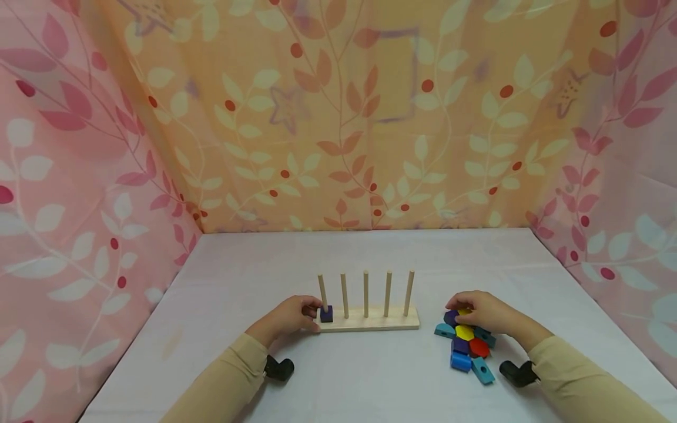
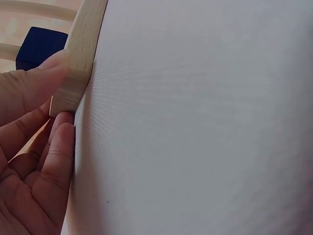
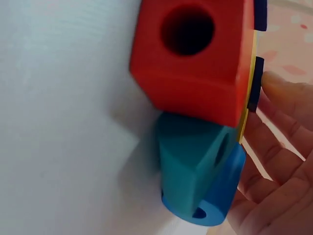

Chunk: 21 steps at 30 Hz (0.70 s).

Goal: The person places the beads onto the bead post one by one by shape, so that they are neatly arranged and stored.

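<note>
A wooden peg stand (image 1: 370,321) with several upright pegs lies on the white table. On its leftmost peg sits a dark purple square block (image 1: 327,315), also seen in the left wrist view. My left hand (image 1: 292,314) grips the stand's left end, thumb on the base and curled fingers around the end. To the right, my right hand (image 1: 485,310) is over a cluster of coloured blocks. Its thumb and forefinger pinch a purple block (image 1: 451,318) at the cluster's far left; the other fingers are partly hidden in the head view.
Close together lie a yellow block (image 1: 465,333), a red block (image 1: 479,348), a blue block (image 1: 461,362), a teal block (image 1: 482,371) and others. Patterned curtains (image 1: 338,117) stand behind the table and at both sides. Black wrist mounts (image 1: 279,369) hang under both sleeves.
</note>
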Available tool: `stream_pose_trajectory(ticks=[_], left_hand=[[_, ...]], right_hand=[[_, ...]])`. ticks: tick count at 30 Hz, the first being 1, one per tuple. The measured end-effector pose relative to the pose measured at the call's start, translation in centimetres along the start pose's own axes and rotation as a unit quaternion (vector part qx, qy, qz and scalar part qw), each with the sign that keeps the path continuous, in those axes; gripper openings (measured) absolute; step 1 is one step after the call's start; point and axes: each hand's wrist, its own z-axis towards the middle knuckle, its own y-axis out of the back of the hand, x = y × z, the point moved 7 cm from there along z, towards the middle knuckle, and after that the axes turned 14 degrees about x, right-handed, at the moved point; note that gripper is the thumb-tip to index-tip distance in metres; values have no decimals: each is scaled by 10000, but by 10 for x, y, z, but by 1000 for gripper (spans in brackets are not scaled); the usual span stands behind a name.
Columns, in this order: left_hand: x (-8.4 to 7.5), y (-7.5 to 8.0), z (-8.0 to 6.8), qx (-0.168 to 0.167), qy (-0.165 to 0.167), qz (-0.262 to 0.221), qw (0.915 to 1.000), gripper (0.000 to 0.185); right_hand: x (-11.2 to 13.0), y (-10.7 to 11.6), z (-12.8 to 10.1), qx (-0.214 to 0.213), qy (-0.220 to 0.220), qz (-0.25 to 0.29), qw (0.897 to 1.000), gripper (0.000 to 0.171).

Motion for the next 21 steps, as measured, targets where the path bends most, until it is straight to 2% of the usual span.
stream_pose_trajectory(ticks=[7, 14, 21], left_hand=[[-2, 1, -3, 12, 100, 21, 9999, 48], [-2, 1, -2, 14, 19, -11, 10000, 49], [-2, -1, -2, 91, -23, -13, 10000, 48]], right_hand=[[-6, 2, 6, 105, -265, -91, 9996, 23], [-7, 1, 7, 122, -300, 81, 9994, 16], [-11, -1, 6, 157, -494, 110, 9986, 24]])
